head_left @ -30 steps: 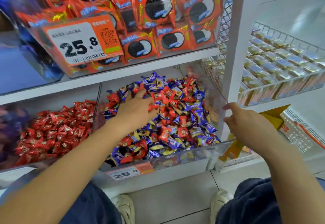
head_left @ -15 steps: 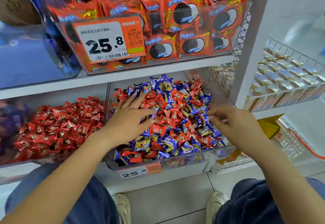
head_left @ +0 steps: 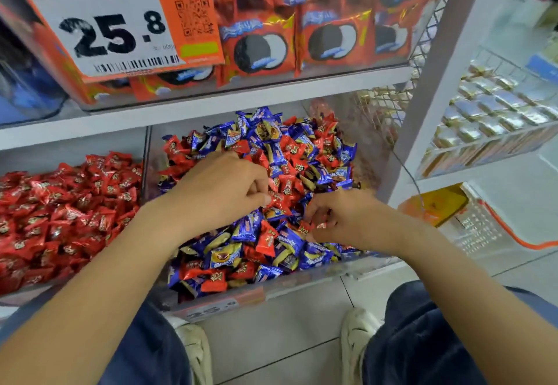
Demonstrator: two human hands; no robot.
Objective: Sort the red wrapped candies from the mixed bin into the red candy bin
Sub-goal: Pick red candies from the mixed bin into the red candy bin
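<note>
Both hands are in the mixed bin (head_left: pixel 302 289): left hand (head_left: pixel 223 188) and right hand (head_left: pixel 341 218) each pinch a red candy (head_left: pixel 279 200); lift only red, avoid blue ones.

Both hands (head_left: pixel 222 194) in mixed bin (head_left: pixel 326 283), pinching red candies (head_left: pixel 279 200)

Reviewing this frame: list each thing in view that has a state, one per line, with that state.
left hand: over the mixed bin, fingertips pinching a red candy
right hand: in the mixed bin, fingers curled on small red candies
mixed bin: heaped with blue and red candies, unsorted
red candy bin: holds only red candies
upper bin: stocked with orange cookie packs
</note>
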